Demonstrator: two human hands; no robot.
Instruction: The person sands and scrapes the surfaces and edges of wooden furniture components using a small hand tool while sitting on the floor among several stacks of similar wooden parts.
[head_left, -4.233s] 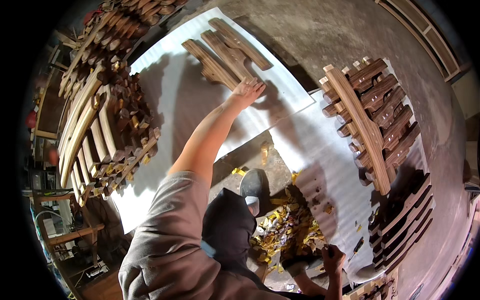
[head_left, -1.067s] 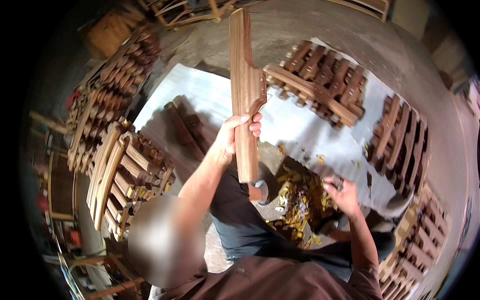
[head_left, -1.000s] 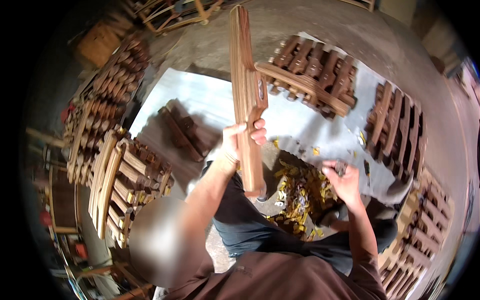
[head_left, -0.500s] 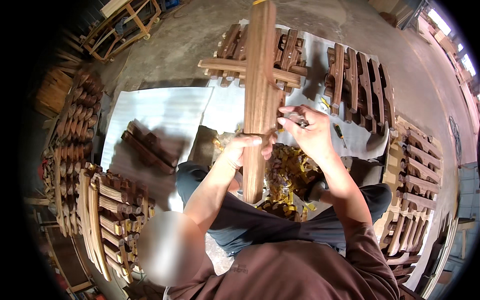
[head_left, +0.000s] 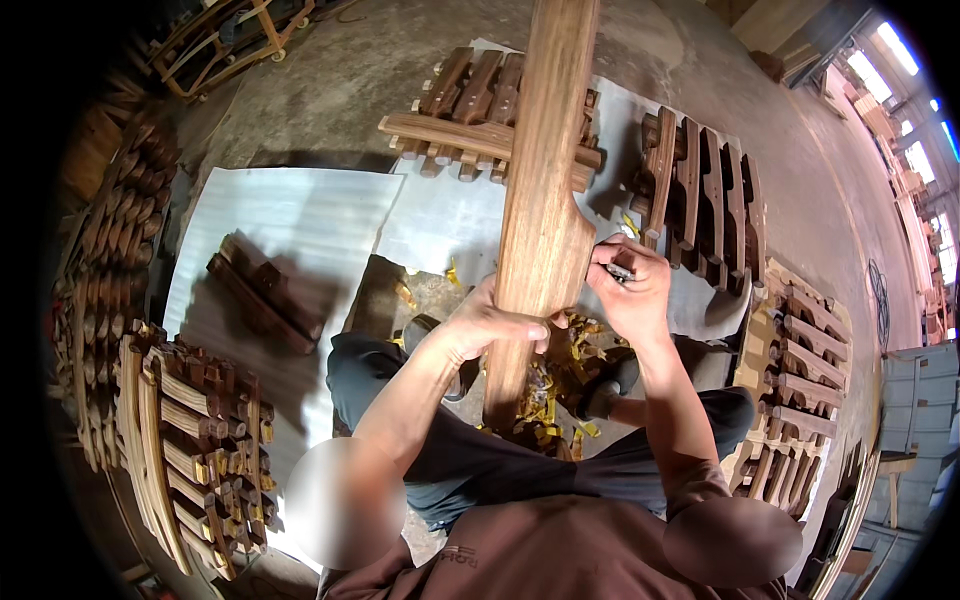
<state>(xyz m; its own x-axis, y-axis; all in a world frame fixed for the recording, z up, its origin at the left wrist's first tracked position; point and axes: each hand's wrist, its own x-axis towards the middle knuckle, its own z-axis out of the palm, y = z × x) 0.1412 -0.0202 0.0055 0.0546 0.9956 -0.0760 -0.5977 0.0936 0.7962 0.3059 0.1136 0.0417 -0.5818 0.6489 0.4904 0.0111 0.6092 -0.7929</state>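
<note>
Grey concrete floor (head_left: pixel 310 115) fills the widest sweep of this view, and on it a white sheet (head_left: pixel 290 195) stretches out to the left, bare over much of its upper half. At the lower left, a stack of pale-ended wooden slats (head_left: pixel 150 450); up on the right, a row of dark brown shaped wooden pieces (head_left: pixel 712 190).

And here's the big change: the brown grained wooden board (head_left: pixel 545 200) is up off the ground, tall in front of the person's lap, its upper end running out of view. Three pieces lay on that white sheet about four seconds ago; now just what look like two dark wooden pieces (head_left: pixel 265 290) remain, in shadow. Between the feet, a heap of yellow scraps (head_left: pixel 545 405), partly hidden by the board.

Now the hands! The left hand (head_left: pixel 490 325) grips the board low down, thumb laid across its face. The right hand (head_left: pixel 640 290), down over the scraps a second ago, is up at the board's stepped edge, so both hands now appear engaged with one piece. Its fingers are curled round a small grey metal thing (head_left: pixel 620 272), too small to identify; whether that touches the wood, I can't tell.
</note>
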